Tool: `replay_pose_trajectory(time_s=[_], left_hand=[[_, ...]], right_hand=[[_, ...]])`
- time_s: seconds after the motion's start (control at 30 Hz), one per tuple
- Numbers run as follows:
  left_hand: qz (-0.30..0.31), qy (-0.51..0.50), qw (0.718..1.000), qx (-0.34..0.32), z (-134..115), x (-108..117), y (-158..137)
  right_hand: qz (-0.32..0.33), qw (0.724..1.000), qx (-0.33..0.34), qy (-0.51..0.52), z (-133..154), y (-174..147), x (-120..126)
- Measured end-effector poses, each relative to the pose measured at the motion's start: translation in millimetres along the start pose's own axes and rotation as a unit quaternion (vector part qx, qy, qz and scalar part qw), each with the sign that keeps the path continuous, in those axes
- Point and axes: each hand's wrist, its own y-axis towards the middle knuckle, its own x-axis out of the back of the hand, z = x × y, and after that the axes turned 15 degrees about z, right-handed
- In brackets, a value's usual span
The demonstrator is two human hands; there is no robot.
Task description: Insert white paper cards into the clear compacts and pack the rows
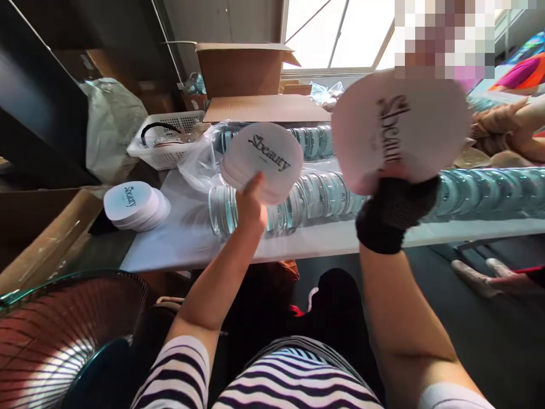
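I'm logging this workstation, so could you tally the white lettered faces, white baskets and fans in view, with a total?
White lettered faces: 3 (top of the stack in the left hand, the one held by the right hand, top of the set-down stack)
White basket: 1
Fan: 1
Total: 5

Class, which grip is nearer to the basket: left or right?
Left. The left grip is in front of the basket and to its right; the right grip is much farther right.
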Motion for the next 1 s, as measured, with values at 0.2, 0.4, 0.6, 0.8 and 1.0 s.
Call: replay_pose_trajectory(time_s=[0.2,0.4,0.6,0.8,1.0], left_hand=[[0.034,-0.079,0.993,0.081,11.6,-20.7,69.5],[0.006,-0.074,0.991,0.114,39.4,-19.6,69.2],[0.008,-0.068,0.991,0.112,40.2,-12.9,65.7],[0.012,-0.052,0.992,0.112,44.3,-12.6,63.6],[-0.002,-0.036,0.994,0.102,43.6,-13.6,63.2]], right_hand=[[0.083,0.982,0.001,-0.172,-6.4,-70.5,26.0],[0.238,0.945,0.054,-0.216,9.7,-95.3,8.9],[0.276,0.926,-0.005,-0.256,14.7,-76.4,17.6],[0.339,0.900,-0.057,-0.269,20.3,-44.0,-31.8],[0.358,0.896,-0.008,-0.264,13.1,-24.5,-42.5]])
